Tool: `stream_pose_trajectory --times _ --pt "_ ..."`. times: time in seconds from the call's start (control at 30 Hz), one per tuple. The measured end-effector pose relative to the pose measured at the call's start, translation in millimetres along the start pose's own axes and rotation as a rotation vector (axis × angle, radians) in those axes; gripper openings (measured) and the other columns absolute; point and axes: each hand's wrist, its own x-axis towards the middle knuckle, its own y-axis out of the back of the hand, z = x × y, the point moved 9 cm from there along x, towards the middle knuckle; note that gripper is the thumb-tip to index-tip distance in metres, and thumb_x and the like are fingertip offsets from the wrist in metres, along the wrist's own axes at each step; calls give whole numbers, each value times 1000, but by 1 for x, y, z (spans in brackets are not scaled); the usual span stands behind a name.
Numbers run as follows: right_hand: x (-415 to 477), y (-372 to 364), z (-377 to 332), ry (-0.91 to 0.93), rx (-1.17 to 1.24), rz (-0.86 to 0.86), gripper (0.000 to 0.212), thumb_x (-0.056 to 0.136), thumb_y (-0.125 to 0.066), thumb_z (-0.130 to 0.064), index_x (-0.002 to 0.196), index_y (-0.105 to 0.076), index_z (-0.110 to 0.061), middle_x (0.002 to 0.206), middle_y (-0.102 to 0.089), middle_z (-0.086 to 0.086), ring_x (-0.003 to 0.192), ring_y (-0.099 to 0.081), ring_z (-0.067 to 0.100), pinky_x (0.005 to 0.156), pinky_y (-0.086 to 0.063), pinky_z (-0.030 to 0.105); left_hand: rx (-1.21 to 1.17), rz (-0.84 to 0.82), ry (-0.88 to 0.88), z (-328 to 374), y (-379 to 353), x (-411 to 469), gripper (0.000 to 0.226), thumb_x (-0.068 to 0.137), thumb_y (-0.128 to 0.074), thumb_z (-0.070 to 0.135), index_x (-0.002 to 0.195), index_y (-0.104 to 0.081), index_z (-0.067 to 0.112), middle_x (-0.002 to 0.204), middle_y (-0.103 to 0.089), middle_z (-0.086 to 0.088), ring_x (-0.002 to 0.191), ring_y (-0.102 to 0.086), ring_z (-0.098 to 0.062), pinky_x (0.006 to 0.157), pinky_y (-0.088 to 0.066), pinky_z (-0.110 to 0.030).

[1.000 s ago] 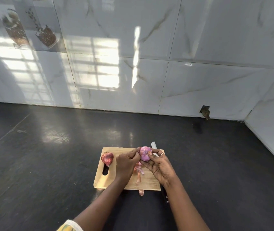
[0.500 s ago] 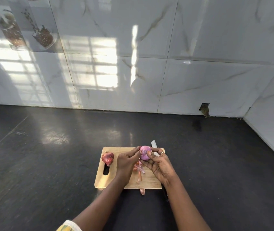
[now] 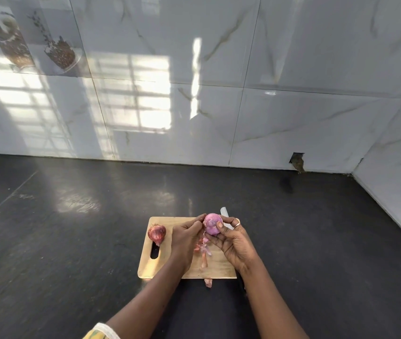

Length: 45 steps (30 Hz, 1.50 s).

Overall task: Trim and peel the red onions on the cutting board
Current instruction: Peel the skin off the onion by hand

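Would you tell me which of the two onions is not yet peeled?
The dark red onion lying by the cutting board's handle slot; the pale pink onion in the right hand is bare.

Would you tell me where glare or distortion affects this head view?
Head view: window glare washes the wall tiles and pools on the dark counter; wide-angle distortion slants the tile seams; the peeled onion, left hand and right hand are evenly lit.
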Motion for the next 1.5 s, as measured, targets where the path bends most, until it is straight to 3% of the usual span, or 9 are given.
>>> stream_pose_trajectory --times 0.2,0.37,0.67,0.8,0.93,1.13,1.3,1.4,1.5 --pt "1 -2 -5 14 8 0 12 83 -54 7 89 -54 -4 100 -63 26 71 -71 29 58 -59 38 -67 -82 -8 3 -8 -1 44 68 -74 24 105 -68 2 102 -70 -16 99 -66 -26 91 -49 -37" --pt "5 2 -6 49 -5 8 25 70 -62 2 93 -55 -2 98 -66 26 76 -71 32 64 -60 42 -1 -5 -36 3 -1 3 27 77 -70 12 103 -70 6 103 -71 -11 101 -65 -23 94 -49 -41" --pt "8 3 -4 47 56 4 22 86 -49 5 107 -50 -1 103 -63 26 85 -70 37 66 -60 40 102 194 -127 17 16 -7 10 82 -66 13 86 -72 7 81 -73 -8 82 -70 -20 77 -55 -31" --pt "11 4 0 30 74 -2 22 90 -45 7 109 -50 -2 100 -66 26 85 -70 34 78 -58 44 309 150 -269 35 8 -14 12 73 -75 21 83 -69 24 83 -72 1 79 -68 -9 73 -55 -21" --pt "9 0 4 15 98 -19 25 91 -41 12 105 -51 -5 88 -68 24 66 -68 23 70 -59 40 524 135 -425 47 0 -18 32 65 -81 23 79 -59 41 83 -66 14 79 -62 5 70 -49 -10" --pt "10 -1 5 23 79 -15 23 84 -49 7 104 -52 -4 98 -66 24 82 -69 31 76 -58 41 563 198 -460 46 6 -14 9 75 -72 10 79 -71 18 79 -69 7 77 -65 -6 71 -51 -21" --pt "11 0 9 -1 82 -24 29 77 -58 -2 105 -54 -2 109 -63 28 91 -68 37 80 -57 44 554 235 -385 42 14 -8 5 85 -62 11 83 -66 10 76 -67 1 70 -60 -10 61 -43 -9" --pt "10 -2 11 -34 148 -20 35 69 -67 -7 102 -58 -1 103 -65 28 86 -69 40 69 -60 42 413 252 -284 33 23 -1 8 89 -56 10 85 -62 11 78 -68 -5 73 -64 -16 67 -53 -24" --pt "10 -4 12 -68 176 -15 18 73 -63 -8 88 -71 -2 99 -67 29 82 -70 40 70 -60 43 311 271 -228 28 28 1 7 91 -54 9 89 -61 10 79 -67 -8 71 -64 -17 69 -54 -31"
